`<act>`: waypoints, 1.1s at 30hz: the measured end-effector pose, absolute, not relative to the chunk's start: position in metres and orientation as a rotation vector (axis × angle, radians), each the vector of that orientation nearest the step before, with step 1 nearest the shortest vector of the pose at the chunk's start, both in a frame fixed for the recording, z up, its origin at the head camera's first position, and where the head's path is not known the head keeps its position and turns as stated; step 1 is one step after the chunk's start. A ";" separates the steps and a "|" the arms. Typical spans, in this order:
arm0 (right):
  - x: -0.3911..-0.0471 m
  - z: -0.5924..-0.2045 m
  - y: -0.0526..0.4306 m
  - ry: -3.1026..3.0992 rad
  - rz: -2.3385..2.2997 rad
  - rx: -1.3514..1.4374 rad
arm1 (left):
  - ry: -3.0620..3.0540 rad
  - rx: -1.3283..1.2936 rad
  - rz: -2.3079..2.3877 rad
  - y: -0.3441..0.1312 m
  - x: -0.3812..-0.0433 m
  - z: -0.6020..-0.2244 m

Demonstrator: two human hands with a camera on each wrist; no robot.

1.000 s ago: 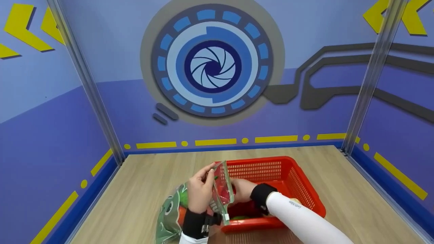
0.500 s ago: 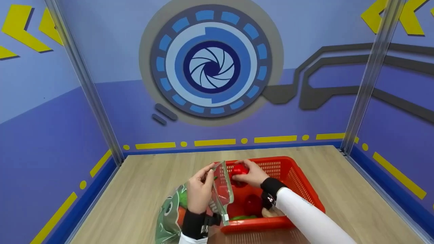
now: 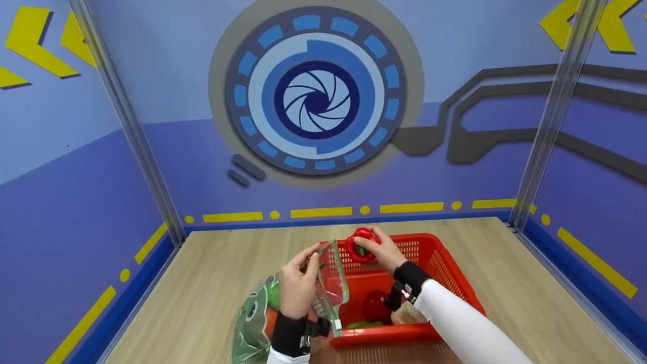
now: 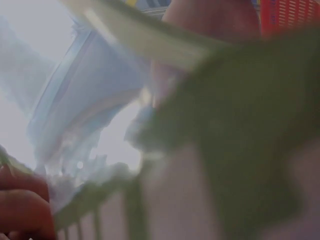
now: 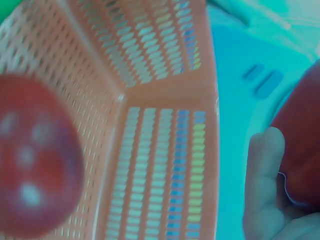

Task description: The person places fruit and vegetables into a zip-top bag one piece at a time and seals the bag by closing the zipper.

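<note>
My right hand (image 3: 388, 254) holds a red bell pepper (image 3: 353, 251) with a green stem, raised over the back left part of a red basket (image 3: 404, 331). The pepper (image 5: 305, 150) also shows at the right edge of the right wrist view, with a fingertip against it. With thumb and fingers my left hand (image 3: 297, 287) pinches the rim of a clear green-printed zip bag (image 3: 248, 316) to the left of the basket. The bag's mouth gapes toward the basket. Printed plastic of the bag (image 4: 240, 125) fills most of the left wrist view, blurred.
Inside the basket lie a dark red round fruit or vegetable (image 3: 376, 304), a beige lump (image 3: 404, 314) and a green item (image 3: 364, 325). Green and orange items show through the bag. The wooden table (image 3: 202, 283) is bounded by a blue-purple wall (image 3: 174, 172).
My right hand has come up out of the basket with the red bell pepper, lifting it and turning its stem side into view. The left hand and bag have stayed in place.
</note>
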State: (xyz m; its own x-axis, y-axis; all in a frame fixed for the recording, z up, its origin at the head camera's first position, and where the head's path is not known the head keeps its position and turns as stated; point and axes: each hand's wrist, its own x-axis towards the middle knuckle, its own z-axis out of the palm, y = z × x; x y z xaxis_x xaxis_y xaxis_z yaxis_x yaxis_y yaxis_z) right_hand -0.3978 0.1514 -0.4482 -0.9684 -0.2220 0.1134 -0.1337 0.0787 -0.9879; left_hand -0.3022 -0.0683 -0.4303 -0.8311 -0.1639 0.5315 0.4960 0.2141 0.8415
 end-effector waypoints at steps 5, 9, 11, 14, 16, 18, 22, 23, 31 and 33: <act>-0.387 -0.437 0.142 2.083 -2.127 -0.457 | -1.977 -0.308 -1.658 -0.068 -0.303 -0.429; -0.379 -0.432 0.133 2.123 -2.073 -0.632 | -1.979 -0.307 -1.674 -0.067 -0.302 -0.428; -0.375 -0.431 0.129 2.192 -2.033 -0.721 | -1.981 -0.300 -1.683 -0.066 -0.302 -0.428; -0.369 -0.429 0.125 2.269 -2.025 -0.800 | -1.986 -0.292 -1.681 -0.066 -0.302 -0.428; -0.366 -0.427 0.123 2.287 -2.027 -0.842 | -1.992 -0.286 -1.667 -0.066 -0.303 -0.428; -0.362 -0.427 0.120 2.278 -2.011 -0.880 | -1.996 -0.285 -1.655 -0.066 -0.303 -0.429; -0.357 -0.430 0.114 2.330 -1.823 -0.959 | -1.992 -0.283 -1.652 -0.067 -0.304 -0.430; -0.356 -0.432 0.111 2.357 -1.771 -0.977 | -1.989 -0.282 -1.657 -0.067 -0.304 -0.430; -0.352 -0.446 0.098 2.515 -1.653 -1.036 | -1.962 -0.309 -1.635 -0.065 -0.304 -0.432; -0.352 -0.448 0.096 2.541 -1.582 -1.044 | -1.957 -0.315 -1.630 -0.064 -0.302 -0.432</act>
State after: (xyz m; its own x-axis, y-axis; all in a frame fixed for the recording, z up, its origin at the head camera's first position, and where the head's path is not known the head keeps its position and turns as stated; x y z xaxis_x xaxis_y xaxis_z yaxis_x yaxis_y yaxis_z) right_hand -0.3523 0.0955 -0.4485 -0.7827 -0.5136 0.3516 -0.5421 0.2850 -0.7905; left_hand -0.3025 -0.0641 -0.4318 -0.8114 -0.1731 0.5582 0.5178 0.2302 0.8240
